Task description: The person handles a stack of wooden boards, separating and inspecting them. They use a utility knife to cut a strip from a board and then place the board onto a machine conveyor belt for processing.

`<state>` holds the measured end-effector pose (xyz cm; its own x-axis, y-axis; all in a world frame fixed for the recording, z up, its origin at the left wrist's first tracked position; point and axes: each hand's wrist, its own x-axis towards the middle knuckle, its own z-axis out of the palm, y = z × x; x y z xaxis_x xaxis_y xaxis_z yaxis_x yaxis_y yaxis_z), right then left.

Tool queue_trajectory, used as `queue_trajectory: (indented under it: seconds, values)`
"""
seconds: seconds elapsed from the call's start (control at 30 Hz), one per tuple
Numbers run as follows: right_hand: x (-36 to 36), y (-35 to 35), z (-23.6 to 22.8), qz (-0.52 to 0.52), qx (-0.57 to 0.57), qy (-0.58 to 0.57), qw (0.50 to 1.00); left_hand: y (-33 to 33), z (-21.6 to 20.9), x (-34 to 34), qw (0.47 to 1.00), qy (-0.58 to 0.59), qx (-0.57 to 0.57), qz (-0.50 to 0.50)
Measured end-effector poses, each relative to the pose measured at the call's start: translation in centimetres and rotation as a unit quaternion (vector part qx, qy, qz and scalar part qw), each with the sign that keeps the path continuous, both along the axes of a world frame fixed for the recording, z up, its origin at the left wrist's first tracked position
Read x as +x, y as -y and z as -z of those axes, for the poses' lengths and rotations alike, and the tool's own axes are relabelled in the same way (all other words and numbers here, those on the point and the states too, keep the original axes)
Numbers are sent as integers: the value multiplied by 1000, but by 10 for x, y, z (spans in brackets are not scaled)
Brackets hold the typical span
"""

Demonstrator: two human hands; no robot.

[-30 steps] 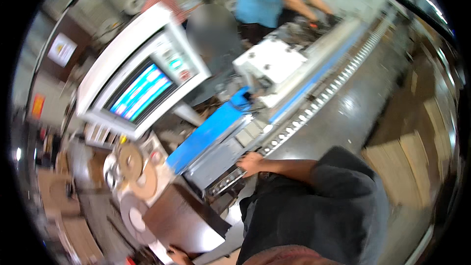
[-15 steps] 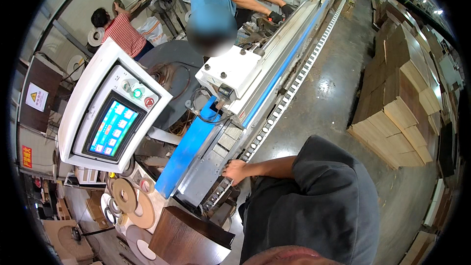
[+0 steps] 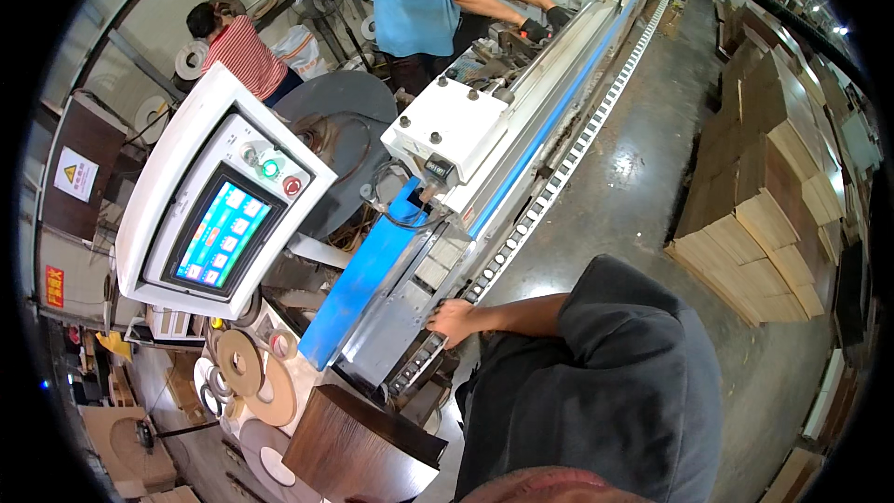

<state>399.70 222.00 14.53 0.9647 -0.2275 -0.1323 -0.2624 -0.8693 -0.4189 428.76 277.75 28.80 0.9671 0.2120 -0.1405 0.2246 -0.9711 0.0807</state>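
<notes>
My right hand rests at the near end of a long edge-banding machine. Its fingers curl over the roller rail on the machine's side, so the fingertips are partly hidden. A bare forearm runs to it from a dark grey sleeve. Just left of the hand are the machine's metal infeed plate and a blue guard. A dark brown wood-grain board stands below the hand, close to the machine's end. My left hand does not show.
A white control panel with a lit screen stands left of the machine. Rolls of edging tape lie on a table. Stacked boards line the right floor. A co-worker in blue leans over the machine; another person wears red stripes.
The whole view has shifted slightly, with the scene moving right and down. My hand stays on the rail. The person in stripes has lowered an arm or turned a little.
</notes>
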Motion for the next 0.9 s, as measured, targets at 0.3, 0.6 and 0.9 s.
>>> queue_trajectory:
  seconds: [0.3, 0.6, 0.9]
  values:
    - [-2, 4, -16, -16, 0, -64, 998, -19, 53, 42, 982, 136, -129, 37]
    - [1, 2, -13, -19, 4, -51, 999, -26, 51, 30, 985, 137, -103, 35]
    - [0, 2, -13, -8, 6, -63, 998, -18, 48, 29, 985, 142, -89, 39]
